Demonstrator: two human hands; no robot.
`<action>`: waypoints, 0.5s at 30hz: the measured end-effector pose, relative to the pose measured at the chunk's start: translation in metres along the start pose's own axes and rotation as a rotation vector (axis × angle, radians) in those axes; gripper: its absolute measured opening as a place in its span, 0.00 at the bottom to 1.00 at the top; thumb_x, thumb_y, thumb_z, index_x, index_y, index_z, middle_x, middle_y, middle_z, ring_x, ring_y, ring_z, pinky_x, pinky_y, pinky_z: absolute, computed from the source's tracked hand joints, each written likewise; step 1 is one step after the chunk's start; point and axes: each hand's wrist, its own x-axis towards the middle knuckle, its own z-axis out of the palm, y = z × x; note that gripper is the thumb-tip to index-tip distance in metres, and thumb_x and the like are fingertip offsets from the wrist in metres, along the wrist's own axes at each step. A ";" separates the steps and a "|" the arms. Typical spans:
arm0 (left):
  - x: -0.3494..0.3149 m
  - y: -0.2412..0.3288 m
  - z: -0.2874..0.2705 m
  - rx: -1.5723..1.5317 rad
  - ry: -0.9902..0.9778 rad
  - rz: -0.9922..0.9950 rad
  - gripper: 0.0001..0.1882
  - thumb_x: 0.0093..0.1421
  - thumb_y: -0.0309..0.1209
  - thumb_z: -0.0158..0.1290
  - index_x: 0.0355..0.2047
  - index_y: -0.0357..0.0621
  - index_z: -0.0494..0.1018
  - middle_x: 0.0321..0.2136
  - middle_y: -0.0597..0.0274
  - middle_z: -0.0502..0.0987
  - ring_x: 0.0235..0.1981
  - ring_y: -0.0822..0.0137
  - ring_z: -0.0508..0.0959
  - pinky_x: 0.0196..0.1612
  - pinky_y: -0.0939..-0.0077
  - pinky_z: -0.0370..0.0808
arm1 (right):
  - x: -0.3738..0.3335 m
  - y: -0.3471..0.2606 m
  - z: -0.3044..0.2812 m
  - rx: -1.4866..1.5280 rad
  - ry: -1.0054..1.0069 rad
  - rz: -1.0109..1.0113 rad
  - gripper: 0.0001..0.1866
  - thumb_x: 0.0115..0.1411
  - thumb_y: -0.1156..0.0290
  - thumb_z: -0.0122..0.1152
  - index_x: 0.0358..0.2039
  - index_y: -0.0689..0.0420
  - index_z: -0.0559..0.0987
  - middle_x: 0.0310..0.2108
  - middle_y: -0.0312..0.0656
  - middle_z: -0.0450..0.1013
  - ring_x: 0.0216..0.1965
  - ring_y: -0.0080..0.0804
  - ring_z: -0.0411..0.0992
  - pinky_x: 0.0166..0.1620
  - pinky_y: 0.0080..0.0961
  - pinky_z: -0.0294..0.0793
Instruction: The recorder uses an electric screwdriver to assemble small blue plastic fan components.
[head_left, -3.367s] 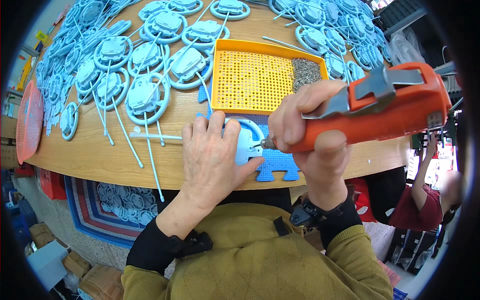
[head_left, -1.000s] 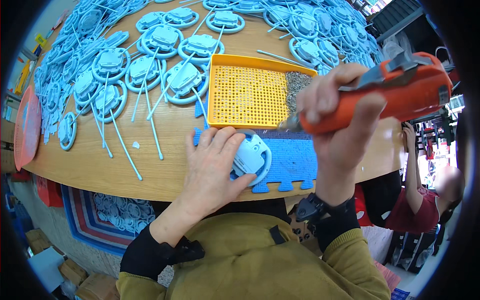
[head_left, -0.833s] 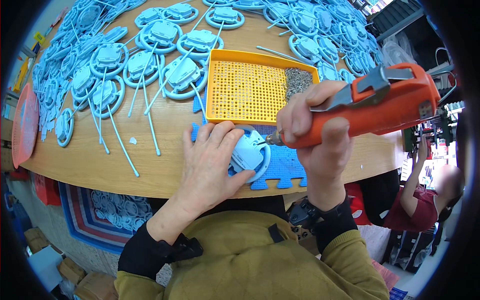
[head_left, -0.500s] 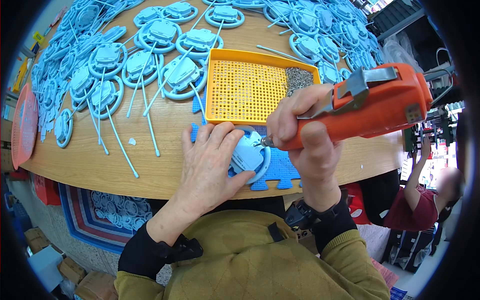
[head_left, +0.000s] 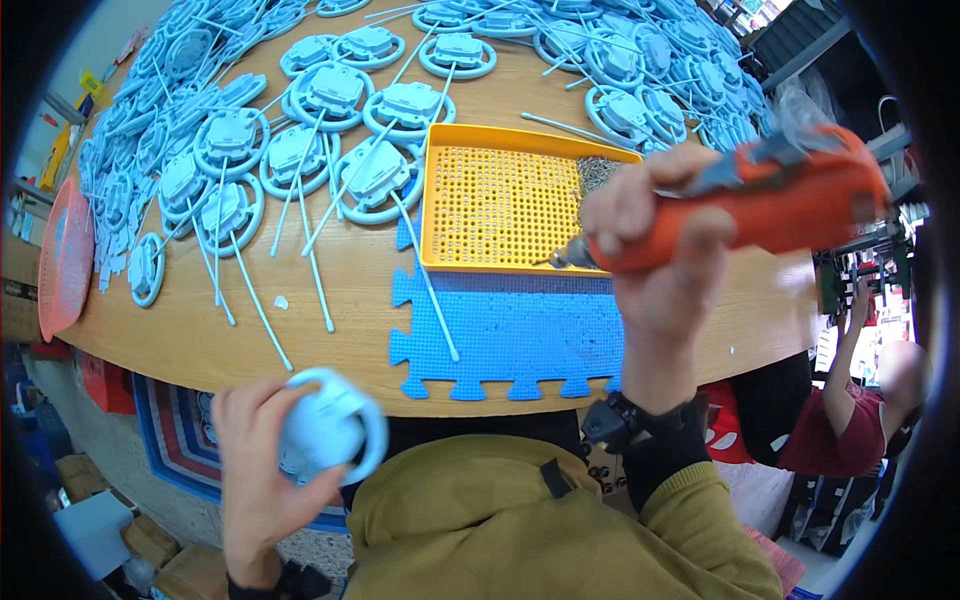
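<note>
My left hand (head_left: 262, 465) grips a light-blue round plastic part (head_left: 325, 430) with a ring handle, held off the table's near edge above a striped bag (head_left: 178, 425). Both are slightly blurred. In my right hand (head_left: 660, 240) is an orange electric screwdriver (head_left: 760, 205), tilted so that its bit end reaches over the lower right of a yellow perforated tray (head_left: 440, 266). Small screws (head_left: 597, 172) are heaped in the tray's right end. Below the tray lies a blue foam mat (head_left: 510, 335), with a thin light-blue rod (head_left: 432, 300) across its left part.
Many light-blue round parts with rods (head_left: 295, 155) cover the table's left and far side, and more (head_left: 690, 75) are piled at the far right. A pink basket (head_left: 66, 262) stands at the left edge. Another person (head_left: 850, 430) is at the right.
The left hand has lifted the light-blue part off the mat and carried it left, past the table edge. The screwdriver has come up off the part and moved slightly right.
</note>
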 end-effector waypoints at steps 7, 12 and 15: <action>-0.004 -0.011 -0.007 -0.024 0.128 -0.055 0.29 0.37 0.27 0.63 0.44 0.38 0.71 0.44 0.51 0.69 0.46 0.49 0.68 0.50 0.57 0.64 | 0.004 0.028 -0.002 -0.065 0.031 0.085 0.23 0.55 0.51 0.62 0.37 0.56 0.68 0.20 0.35 0.66 0.21 0.24 0.65 0.29 0.24 0.65; 0.093 0.014 0.022 -0.140 0.089 0.386 0.24 0.44 0.24 0.59 0.45 0.37 0.70 0.41 0.50 0.71 0.43 0.49 0.71 0.45 0.62 0.69 | 0.004 0.038 -0.007 -0.048 0.033 0.123 0.23 0.55 0.51 0.63 0.37 0.56 0.68 0.20 0.35 0.65 0.21 0.24 0.65 0.28 0.23 0.65; 0.144 0.012 0.039 -0.016 0.235 0.455 0.25 0.49 0.26 0.57 0.49 0.37 0.67 0.44 0.49 0.70 0.45 0.49 0.70 0.48 0.61 0.68 | 0.004 0.040 -0.005 -0.046 0.041 0.142 0.22 0.55 0.52 0.63 0.37 0.55 0.68 0.20 0.35 0.66 0.21 0.24 0.65 0.27 0.23 0.66</action>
